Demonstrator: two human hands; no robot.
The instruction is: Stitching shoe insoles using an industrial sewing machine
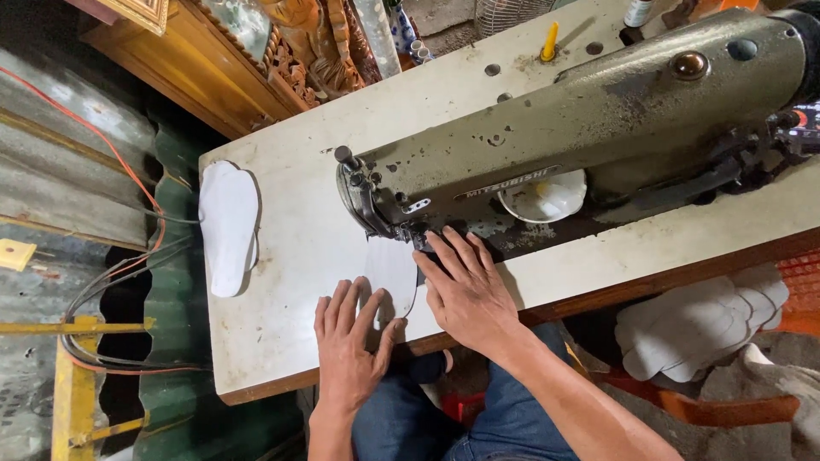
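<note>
On the white sewing table (299,248), just in front of the grey-green industrial sewing machine (598,119), lies a white sole-shaped piece (391,269), flat, plain and smooth, with a rounded outline. Its long axis runs from the near table edge up toward the machine's needle end, the far tip sitting right under the presser foot (418,237) and the near end lying between the two hands. The left hand (350,341) lies flat with fingers spread, its fingertips pressing on the near edge of the piece; the right hand (468,290) also lies flat and open, fingers together, pressing the piece's right side just beside the foot. Neither hand pinches anything. A second white sole-shaped stack (229,226) rests near the table's left end, well apart, its long axis pointing the same way. On the machine's arm sits a narrow nameplate strip (504,182) with dark lettering. More white cut pieces (700,324) are piled below the table at right.
</note>
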